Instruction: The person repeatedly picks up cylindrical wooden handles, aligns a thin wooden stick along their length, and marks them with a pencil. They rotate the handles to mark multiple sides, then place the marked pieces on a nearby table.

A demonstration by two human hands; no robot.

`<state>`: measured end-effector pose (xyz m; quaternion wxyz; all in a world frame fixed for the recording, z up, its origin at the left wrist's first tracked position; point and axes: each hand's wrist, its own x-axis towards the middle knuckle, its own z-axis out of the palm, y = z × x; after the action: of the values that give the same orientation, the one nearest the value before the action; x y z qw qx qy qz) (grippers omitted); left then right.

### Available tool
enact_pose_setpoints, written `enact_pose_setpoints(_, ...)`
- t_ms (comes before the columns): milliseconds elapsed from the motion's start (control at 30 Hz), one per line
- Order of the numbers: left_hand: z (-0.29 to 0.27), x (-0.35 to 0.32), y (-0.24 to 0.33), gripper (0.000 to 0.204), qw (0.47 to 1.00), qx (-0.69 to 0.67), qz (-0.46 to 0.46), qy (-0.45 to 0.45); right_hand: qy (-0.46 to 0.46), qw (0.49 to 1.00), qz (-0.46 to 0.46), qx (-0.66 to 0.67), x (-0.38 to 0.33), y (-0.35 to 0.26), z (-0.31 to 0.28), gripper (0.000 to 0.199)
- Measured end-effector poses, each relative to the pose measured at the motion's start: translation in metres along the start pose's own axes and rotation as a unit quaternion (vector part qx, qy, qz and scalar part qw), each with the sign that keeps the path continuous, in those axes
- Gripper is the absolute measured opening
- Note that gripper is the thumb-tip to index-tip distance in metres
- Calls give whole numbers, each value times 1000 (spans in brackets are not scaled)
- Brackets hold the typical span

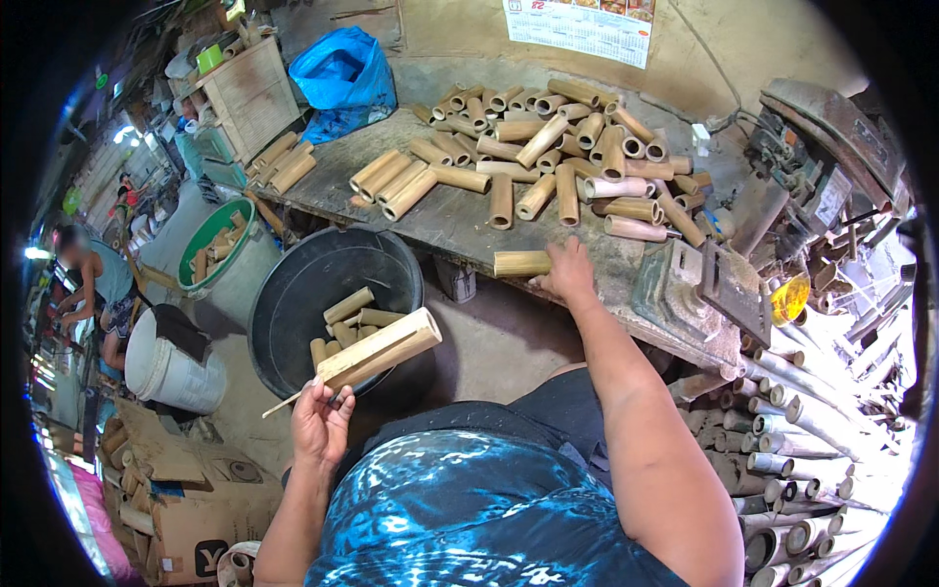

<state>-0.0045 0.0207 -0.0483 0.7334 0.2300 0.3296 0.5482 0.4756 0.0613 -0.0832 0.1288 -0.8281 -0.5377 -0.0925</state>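
Observation:
My left hand (325, 423) grips a pale length of split bamboo (386, 350) by its lower end, tilted up to the right in front of the black tub. A thin sliver sticks out from that end, below my fingers. At the front edge of the workbench, my right hand (569, 272) closes around the right end of a short bamboo tube (518, 263); some of its fingers are hidden behind the hand. Beyond it, many cut bamboo tubes (536, 144) lie heaped on the wooden workbench (455, 223).
The black tub (272, 293) holds several bamboo pieces. Left of it stand a green-rimmed bucket (235, 289) and a white bucket (176, 377). A dusty machine (685, 284) sits at the bench's right end, above stacked bamboo poles (782, 465). Another person (93, 279) works far left.

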Motion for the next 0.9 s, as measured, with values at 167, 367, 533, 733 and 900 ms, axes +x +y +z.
enact_pose_setpoints(167, -2, 1, 1, 12, 1000, 6, -8, -9, -4, 1000, 21, -22, 7, 26, -3, 62)
enact_pose_setpoints(367, 4, 0, 0, 15, 1000, 0, -18, -23, 1, 993, 116, -35, 5, 45, 1, 62)
enact_pose_setpoints(533, 9, 0, -2, 15, 999, -1, -20, -27, 62, 991, 120, -22, -5, 44, 5, 69)
enact_pose_setpoints(733, 3, 1, -2, 14, 998, -25, -33, -39, 110, 986, 118, 47, -36, 30, 2, 72)
enact_pose_setpoints(900, -3, 5, -4, 11, 997, -51, -36, -41, 67, 970, 20, 234, -81, -13, 12, 58)
